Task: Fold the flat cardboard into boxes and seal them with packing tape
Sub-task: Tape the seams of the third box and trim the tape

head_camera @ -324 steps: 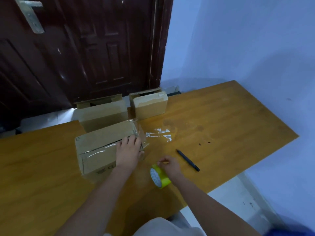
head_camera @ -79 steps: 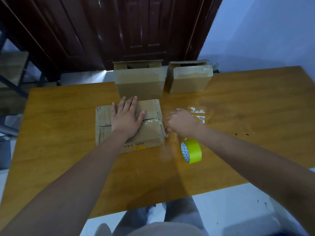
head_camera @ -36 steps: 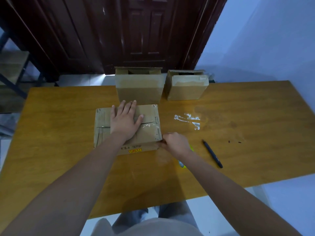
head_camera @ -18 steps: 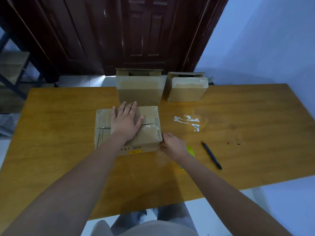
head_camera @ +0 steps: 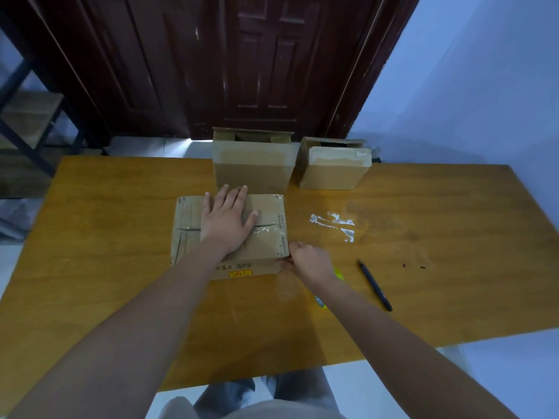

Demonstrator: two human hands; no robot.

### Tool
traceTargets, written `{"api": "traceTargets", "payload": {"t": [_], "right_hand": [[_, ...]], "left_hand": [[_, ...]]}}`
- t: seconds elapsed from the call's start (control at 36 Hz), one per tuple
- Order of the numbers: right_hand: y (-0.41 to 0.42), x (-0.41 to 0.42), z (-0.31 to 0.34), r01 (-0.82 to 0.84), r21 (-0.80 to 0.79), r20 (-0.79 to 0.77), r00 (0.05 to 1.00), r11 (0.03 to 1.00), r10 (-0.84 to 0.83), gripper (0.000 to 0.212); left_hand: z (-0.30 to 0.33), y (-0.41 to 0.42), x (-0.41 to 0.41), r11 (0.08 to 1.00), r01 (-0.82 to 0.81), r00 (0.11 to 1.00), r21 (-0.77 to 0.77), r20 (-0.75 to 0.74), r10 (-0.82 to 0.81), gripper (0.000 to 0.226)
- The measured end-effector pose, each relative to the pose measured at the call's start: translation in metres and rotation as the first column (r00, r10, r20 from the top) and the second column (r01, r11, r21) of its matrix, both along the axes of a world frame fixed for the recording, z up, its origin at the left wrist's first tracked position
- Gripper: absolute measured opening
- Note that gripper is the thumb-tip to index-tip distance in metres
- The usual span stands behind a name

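Left hand (head_camera: 225,220) lies flat, fingers spread, pinning the taped box (head_camera: 230,234) at mid-desk (head_camera: 106,267). The right hand (head_camera: 308,260) has come off the tape roll (head_camera: 338,272) and slid down to the box's near right corner, fingers curled against the end, seemingly smoothing the strip down. The roll is mostly hidden behind that wrist. This seam looks nearly sealed. Pen (head_camera: 375,285) lies further right.

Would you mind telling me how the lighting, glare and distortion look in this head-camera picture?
Head view: dim, bluish light; the door is nearly black. Glare shows on the clear tape across the near box and on the tape scraps. Wide-angle distortion bows the table edges and stretches the forearms. The left hand looks sharp.
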State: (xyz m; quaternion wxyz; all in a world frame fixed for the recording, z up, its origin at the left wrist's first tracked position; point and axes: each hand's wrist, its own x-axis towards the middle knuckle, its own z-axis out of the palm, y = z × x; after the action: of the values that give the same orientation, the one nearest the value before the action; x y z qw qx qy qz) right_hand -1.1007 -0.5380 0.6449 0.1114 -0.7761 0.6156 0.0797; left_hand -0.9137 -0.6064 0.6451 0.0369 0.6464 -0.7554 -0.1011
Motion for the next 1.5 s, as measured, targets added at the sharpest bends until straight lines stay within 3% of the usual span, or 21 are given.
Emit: {"api": "traceTargets", "payload": {"t": [0.08, 0.14, 0.19, 0.25, 0.44, 0.53, 0.58, 0.67, 0.78, 0.83, 0.94, 1.03, 1.11, 1.22, 1.31, 1.44, 1.5], "right_hand": [[-0.001, -0.003, 0.003, -0.024, 0.046, 0.002, 1.000, 0.999, 0.024, 0.035], [-0.004, -0.010, 0.007, -0.077, 0.096, 0.032, 0.997, 0.992, 0.074, 0.031], [-0.007, -0.018, 0.016, -0.103, 0.140, 0.068, 0.993, 0.985, 0.094, 0.030], [-0.012, -0.027, 0.029, -0.097, 0.138, 0.103, 0.991, 0.986, 0.083, 0.032], [-0.049, -0.019, 0.061, 0.046, -0.086, 0.331, 0.944, 0.995, -0.015, 0.027], [-0.067, 0.004, 0.064, 0.049, -0.090, 0.351, 0.936, 0.995, -0.015, 0.034], [-0.076, 0.019, 0.063, 0.043, -0.012, 0.351, 0.936, 0.999, -0.036, 0.051], [-0.082, 0.035, 0.059, 0.001, 0.088, 0.321, 0.947, 0.996, -0.029, 0.067], [-0.079, 0.041, 0.044, -0.054, 0.132, 0.246, 0.969, 0.990, 0.020, 0.067], [-0.076, 0.039, 0.039, -0.032, 0.094, 0.205, 0.979, 0.995, 0.012, 0.065], [-0.061, 0.031, 0.038, 0.009, 0.083, 0.153, 0.988, 0.997, -0.022, 0.067], [-0.040, 0.027, 0.041, 0.045, 0.109, 0.159, 0.985, 0.993, -0.062, 0.072], [-0.016, 0.024, 0.043, 0.077, 0.136, 0.148, 0.984, 0.988, -0.097, 0.075], [0.019, 0.031, 0.044, 0.161, 0.177, 0.112, 0.977, 0.971, -0.183, 0.066], [0.042, 0.035, 0.048, 0.176, 0.206, 0.080, 0.977, 0.963, -0.196, 0.060], [0.063, 0.036, 0.054, 0.101, 0.255, 0.160, 0.977, 0.962, -0.145, 0.058], [0.066, 0.037, 0.053, 0.019, 0.288, 0.191, 0.979, 0.957, -0.077, 0.063]], "left_hand": [[0.005, -0.001, 0.004, 1.000, 0.000, 0.995, 0.030, -0.098, 0.003, 0.067], [0.008, -0.001, 0.008, 0.999, -0.017, 0.963, 0.045, -0.268, 0.029, 0.067], [0.011, 0.002, 0.014, 0.995, -0.062, 0.865, 0.075, -0.493, 0.091, 0.067], [0.019, 0.008, 0.021, 0.986, -0.126, 0.763, 0.110, -0.624, 0.167, 0.062], [0.040, 0.041, 0.049, 0.910, -0.413, 0.850, -0.032, -0.374, 0.372, 0.047], [0.036, 0.062, 0.056, 0.875, -0.482, 0.847, -0.041, -0.279, 0.453, 0.050], [0.035, 0.075, 0.060, 0.825, -0.565, 0.794, -0.009, -0.279, 0.541, 0.057], [0.036, 0.089, 0.067, 0.738, -0.647, 0.678, 0.190, -0.299, 0.671, 0.062], [0.032, 0.097, 0.080, 0.695, -0.567, 0.631, 0.442, -0.310, 0.711, 0.064], [0.031, 0.098, 0.084, 0.680, -0.548, 0.620, 0.487, -0.309, 0.721, 0.059], [0.032, 0.093, 0.079, 0.642, -0.569, 0.486, 0.513, -0.421, 0.766, 0.044], [0.032, 0.078, 0.073, 0.623, -0.601, 0.450, 0.501, -0.433, 0.781, 0.038], [0.042, 0.067, 0.059, 0.630, -0.604, 0.471, 0.488, -0.419, 0.776, 0.053], [0.056, 0.057, 0.030, 0.696, -0.541, 0.565, 0.471, -0.410, 0.716, 0.061], [0.055, 0.047, 0.009, 0.740, -0.461, 0.656, 0.490, -0.372, 0.656, 0.092], [0.053, 0.044, -0.025, 0.807, -0.331, 0.904, 0.489, -0.081, 0.420, 0.129], [0.051, 0.044, -0.036, 0.843, -0.267, 0.956, 0.467, 0.014, 0.294, 0.135]]}}
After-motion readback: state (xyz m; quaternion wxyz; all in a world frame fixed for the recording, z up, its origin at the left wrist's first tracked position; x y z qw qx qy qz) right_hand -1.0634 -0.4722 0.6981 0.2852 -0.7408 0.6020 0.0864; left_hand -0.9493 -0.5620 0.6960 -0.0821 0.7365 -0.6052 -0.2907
